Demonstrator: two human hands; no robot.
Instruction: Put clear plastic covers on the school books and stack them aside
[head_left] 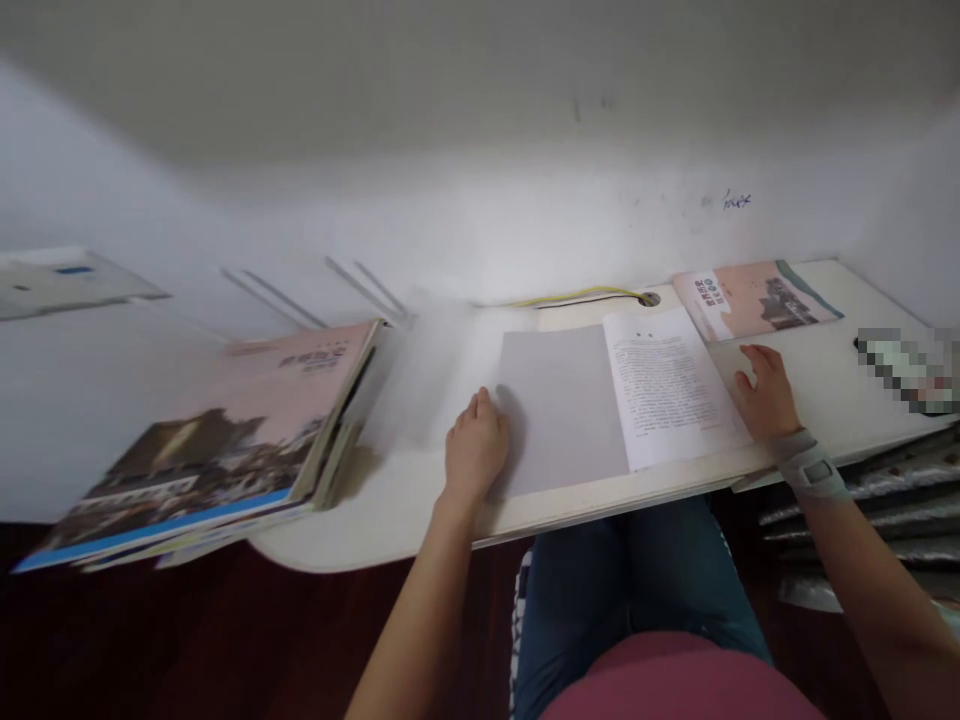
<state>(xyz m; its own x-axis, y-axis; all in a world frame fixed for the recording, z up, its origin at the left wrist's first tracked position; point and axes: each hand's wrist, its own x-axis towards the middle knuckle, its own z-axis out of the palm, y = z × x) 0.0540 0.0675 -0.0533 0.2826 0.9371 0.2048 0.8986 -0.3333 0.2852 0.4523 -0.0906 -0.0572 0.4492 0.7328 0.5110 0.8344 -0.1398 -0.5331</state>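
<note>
A book lies open on the white desk, with a plain grey inside cover (562,400) on the left and a printed page (667,390) on the right. My left hand (478,445) rests at the cover's left edge, fingers bent a little and pointing away from me; its thumb side is partly hidden. Beyond it to the left spreads a pale translucent sheet (427,370), blurred. By the page's right edge is my right hand (766,392), with thumb and fingers apart and nothing in them. A band with a square face (817,470) circles that wrist.
A stack of books (255,420) with a pink cover stands at the desk's left end. Another pink book (765,298) lies at the back right, near a cable hole (649,299). A pixelated phone-like object (911,370) is far right. The wall rises behind the desk.
</note>
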